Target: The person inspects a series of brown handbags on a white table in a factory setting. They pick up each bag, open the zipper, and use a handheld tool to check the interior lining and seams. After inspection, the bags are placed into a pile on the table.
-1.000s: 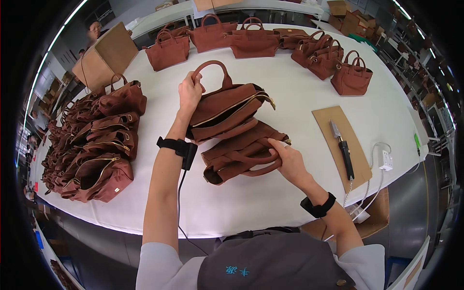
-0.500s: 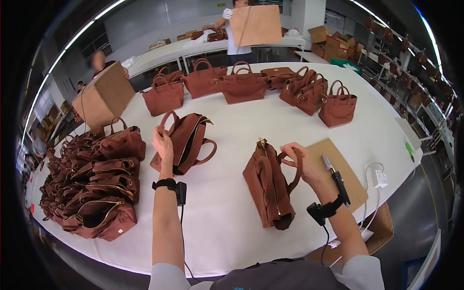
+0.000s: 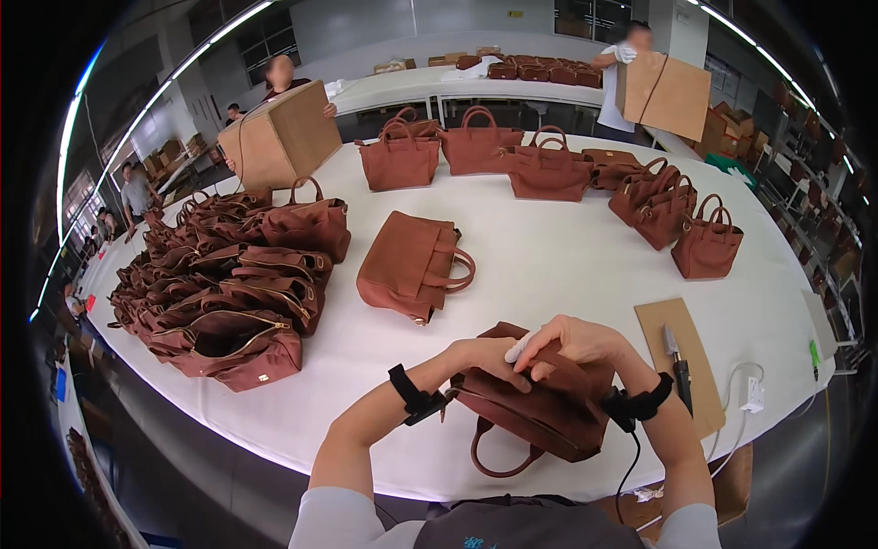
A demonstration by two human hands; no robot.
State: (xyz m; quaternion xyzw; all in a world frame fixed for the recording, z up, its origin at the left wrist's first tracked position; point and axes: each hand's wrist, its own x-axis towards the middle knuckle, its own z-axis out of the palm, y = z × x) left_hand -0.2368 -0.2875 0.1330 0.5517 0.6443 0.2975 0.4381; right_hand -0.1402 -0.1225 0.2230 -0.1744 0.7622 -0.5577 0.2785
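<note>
A brown leather handbag (image 3: 558, 412) lies tilted in front of me at the table's near side, its zipped top toward me and one handle loop hanging over the near side. My left hand (image 3: 494, 359) reaches across from the left and grips the bag's upper part, its fingers partly hidden. Close against it, my right hand (image 3: 581, 343) is closed with bent fingers on the same bag. Something small and white (image 3: 522, 349) shows at the fingers; I cannot make out what it is. Another brown handbag (image 3: 407, 265) lies on its side beyond my left hand, touched by neither hand.
A heap of brown handbags (image 3: 229, 284) covers the table's left. Several upright handbags (image 3: 549, 174) line the far side. On the right, a knife (image 3: 679, 357) lies on a cardboard sheet (image 3: 654, 320), near a white power strip (image 3: 752, 393). Two people carry cardboard boxes (image 3: 297, 133) beyond.
My left hand has let go of the other handbag, which now lies on its side. Both hands have come together on the near handbag, which has turned and tilted. My view has swung left.
</note>
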